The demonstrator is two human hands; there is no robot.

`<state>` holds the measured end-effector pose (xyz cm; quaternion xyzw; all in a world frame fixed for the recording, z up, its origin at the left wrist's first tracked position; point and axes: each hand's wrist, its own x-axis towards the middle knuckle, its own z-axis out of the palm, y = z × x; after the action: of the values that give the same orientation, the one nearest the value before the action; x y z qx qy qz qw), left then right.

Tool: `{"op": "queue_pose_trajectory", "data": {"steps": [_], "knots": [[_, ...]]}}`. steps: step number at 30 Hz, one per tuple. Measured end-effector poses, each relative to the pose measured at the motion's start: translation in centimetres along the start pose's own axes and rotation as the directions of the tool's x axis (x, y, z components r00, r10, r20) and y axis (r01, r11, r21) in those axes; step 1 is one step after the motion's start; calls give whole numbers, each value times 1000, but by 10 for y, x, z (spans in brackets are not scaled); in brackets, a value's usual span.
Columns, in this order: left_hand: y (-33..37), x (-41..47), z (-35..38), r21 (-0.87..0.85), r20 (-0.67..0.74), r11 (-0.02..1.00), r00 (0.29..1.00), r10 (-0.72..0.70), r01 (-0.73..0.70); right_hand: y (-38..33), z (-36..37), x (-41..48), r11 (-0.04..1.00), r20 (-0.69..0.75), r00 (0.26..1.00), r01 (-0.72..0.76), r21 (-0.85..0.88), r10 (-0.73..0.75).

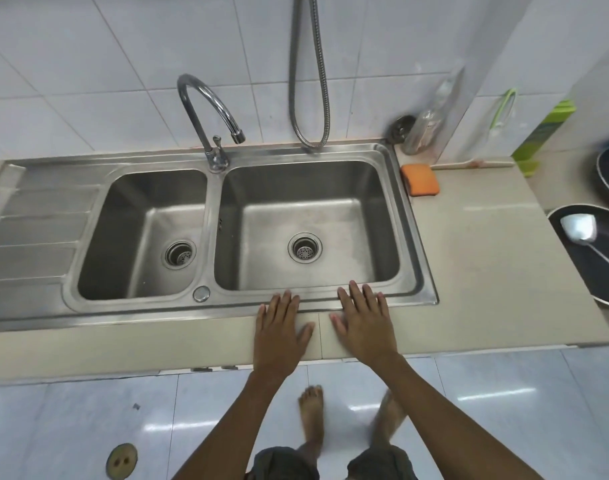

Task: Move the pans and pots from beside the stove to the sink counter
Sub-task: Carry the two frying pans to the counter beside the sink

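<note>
Hands (324, 327) flat on counter (469, 271) before sink (414, 237); sponge (420, 180) right of sink; pans (594, 258), seemingly two, far right.

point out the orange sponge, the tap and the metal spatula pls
sponge (420, 180), head view, middle of its orange top face
tap (209, 98), head view, top of the curved chrome neck
spatula (579, 228), head view, flat metal blade, lying in the dark pan (570, 271)

Sink (414, 216): brushed stainless steel, dull sheen
Tap (206, 109): polished chrome, mirror-bright
Hose (325, 64): ribbed metal, shiny
Counter (486, 271): smooth beige stone-like slab, faint gloss
Wall tiles (71, 64): glossy white ceramic
Pan (594, 275), right edge: dark matt inside
Floor (88, 417): glossy tile
</note>
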<state>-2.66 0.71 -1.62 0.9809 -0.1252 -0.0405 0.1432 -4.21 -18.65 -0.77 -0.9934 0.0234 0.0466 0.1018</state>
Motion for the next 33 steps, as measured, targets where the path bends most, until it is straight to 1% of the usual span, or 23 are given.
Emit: {"op": "queue_pose_trajectory", "data": {"steps": [3,10,15,17,20,23,25,27,29,33], "knots": [[0,-1,2,0,-11,1000,1000,-3,3,0,1,-1,1000,4,1000,-5,-6,5],[-2,-2,3,1,11,1000,1000,-16,16,0,1,-4,1000,6,1000,-14,-12,14],[2,-2,1,-3,50,998,997,-61,61,6,-1,-18,999,8,999,37,-12,-37],[8,-4,0,-1,61,996,994,-89,89,12,-6,-26,998,31,998,62,-12,-62],[21,-10,0,-5,71,988,986,-151,152,26,-13,-42,995,113,989,95,8,-95],[51,-22,2,7,94,978,973,-209,209,54,-18,-70,993,199,973,116,-4,-113],[79,-34,6,27,99,983,978,-185,183,78,-25,-90,997,222,973,74,-5,-71],[114,-49,13,60,126,992,985,-121,115,110,-37,-113,1000,189,982,-5,-3,6],[156,-60,19,68,137,997,989,-49,40,149,-55,-139,997,140,987,-72,-41,77],[253,-75,29,10,159,996,984,85,-88,230,-97,-192,981,54,981,-184,-54,187]]}}
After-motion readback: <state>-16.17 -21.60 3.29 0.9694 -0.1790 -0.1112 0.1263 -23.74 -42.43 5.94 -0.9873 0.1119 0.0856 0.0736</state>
